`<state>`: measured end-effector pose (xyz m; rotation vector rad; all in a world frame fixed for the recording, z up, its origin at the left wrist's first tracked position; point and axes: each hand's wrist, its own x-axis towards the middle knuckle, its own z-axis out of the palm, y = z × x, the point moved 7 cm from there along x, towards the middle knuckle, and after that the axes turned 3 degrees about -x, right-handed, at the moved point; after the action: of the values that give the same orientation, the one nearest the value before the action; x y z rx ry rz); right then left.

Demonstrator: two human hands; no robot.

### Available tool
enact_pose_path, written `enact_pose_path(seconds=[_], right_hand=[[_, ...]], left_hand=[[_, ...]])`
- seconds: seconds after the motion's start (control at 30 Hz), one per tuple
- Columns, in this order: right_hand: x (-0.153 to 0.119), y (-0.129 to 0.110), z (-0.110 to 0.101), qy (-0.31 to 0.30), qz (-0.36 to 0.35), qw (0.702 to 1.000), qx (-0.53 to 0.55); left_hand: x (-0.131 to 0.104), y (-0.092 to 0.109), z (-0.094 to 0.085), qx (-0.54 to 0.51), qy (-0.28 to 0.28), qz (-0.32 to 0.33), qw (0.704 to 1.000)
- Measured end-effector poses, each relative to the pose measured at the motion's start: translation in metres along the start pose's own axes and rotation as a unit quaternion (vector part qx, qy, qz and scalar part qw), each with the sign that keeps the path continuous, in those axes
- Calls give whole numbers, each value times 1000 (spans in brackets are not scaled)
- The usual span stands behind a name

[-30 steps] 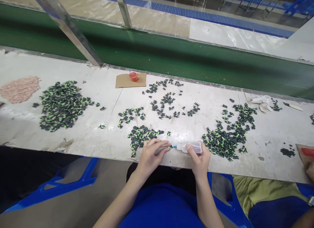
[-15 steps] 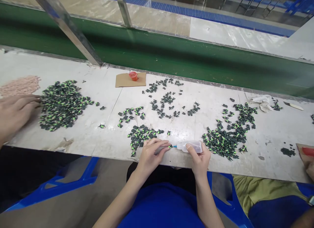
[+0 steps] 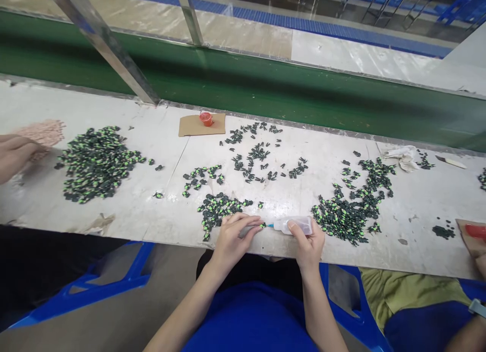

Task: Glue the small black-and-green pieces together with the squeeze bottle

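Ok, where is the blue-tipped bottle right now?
In the head view, the bottle is below and right of centre, in the right hand, its blue tip pointing at the small dark-and-green part in the left hand.

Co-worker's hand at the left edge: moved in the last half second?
Yes: the co-worker's hand went left and farther across the table, judged against the metal post.

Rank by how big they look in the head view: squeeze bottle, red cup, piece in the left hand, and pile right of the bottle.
1. Pile
2. Squeeze bottle, partly covered
3. Red cup
4. Held piece, partly covered
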<state>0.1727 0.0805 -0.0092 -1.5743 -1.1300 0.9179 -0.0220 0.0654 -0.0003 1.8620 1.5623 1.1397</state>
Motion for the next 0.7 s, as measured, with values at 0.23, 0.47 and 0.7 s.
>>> enact_pose_path(seconds=[0.23,0.47,0.7], right_hand=[[0,-5,2,0,-4,1000,-6],[2,9,-8,55,4,995,80],[13,0,-7,69,-32,987,139]], left_hand=[[-1,-1,1,12,3,3,1000],[-2,-2,2,1,-2,10,1000],[-3,-3,5,19,-27,7,999]])
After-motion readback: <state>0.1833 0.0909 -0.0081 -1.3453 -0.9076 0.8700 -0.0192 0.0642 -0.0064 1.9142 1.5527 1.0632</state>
